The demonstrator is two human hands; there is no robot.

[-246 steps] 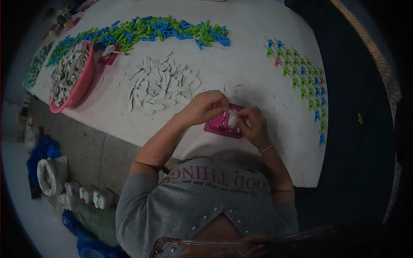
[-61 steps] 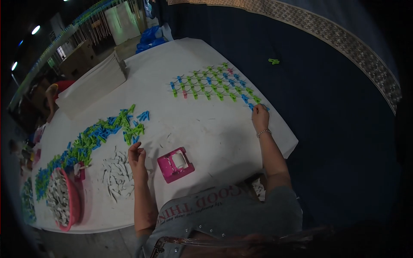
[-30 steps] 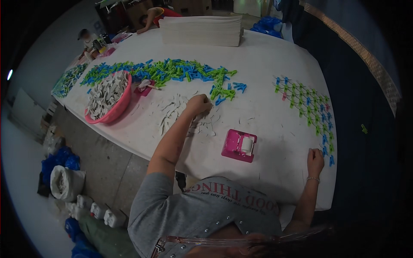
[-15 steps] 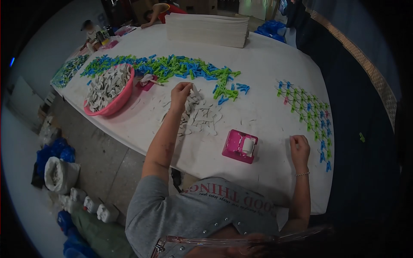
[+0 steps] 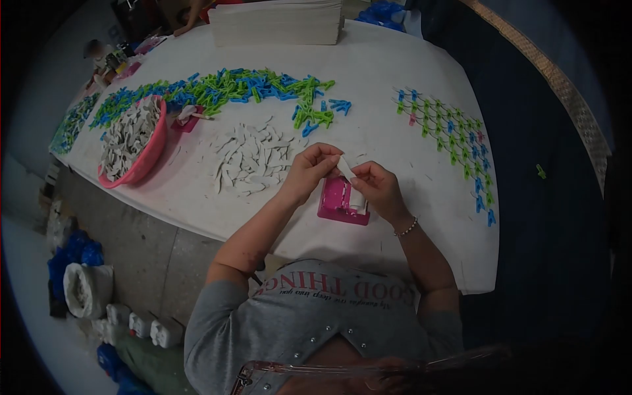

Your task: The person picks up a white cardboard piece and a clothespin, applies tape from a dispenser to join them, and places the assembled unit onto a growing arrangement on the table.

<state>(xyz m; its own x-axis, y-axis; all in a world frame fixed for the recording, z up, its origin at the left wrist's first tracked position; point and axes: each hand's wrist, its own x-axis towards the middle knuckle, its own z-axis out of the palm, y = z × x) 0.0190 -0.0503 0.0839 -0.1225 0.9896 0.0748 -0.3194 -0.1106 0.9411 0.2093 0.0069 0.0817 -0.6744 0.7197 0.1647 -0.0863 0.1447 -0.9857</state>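
Observation:
My left hand [image 5: 311, 172] and my right hand [image 5: 380, 189] meet at the middle of the table. Between them they pinch a thin pale strip [image 5: 345, 168], fingers closed on its two ends. Just below is a pink box-like device [image 5: 334, 197] with a white roller or roll [image 5: 357, 199] in it, partly covered by my right hand. To the left of my left hand spreads a loose pile of similar thin grey-white pieces [image 5: 247, 161].
A pink basin [image 5: 153, 150] heaped with the same pieces stands at left. Blue and green clothespins [image 5: 247, 89] lie across the back; more are linked in rows [image 5: 451, 135] at right. A pale stack [image 5: 276, 25] and other people [image 5: 99, 58] are beyond.
My left hand has come from the pile towards the pink device with a strip. My right hand has moved in from the right and now grips the strip too. The view has shifted.

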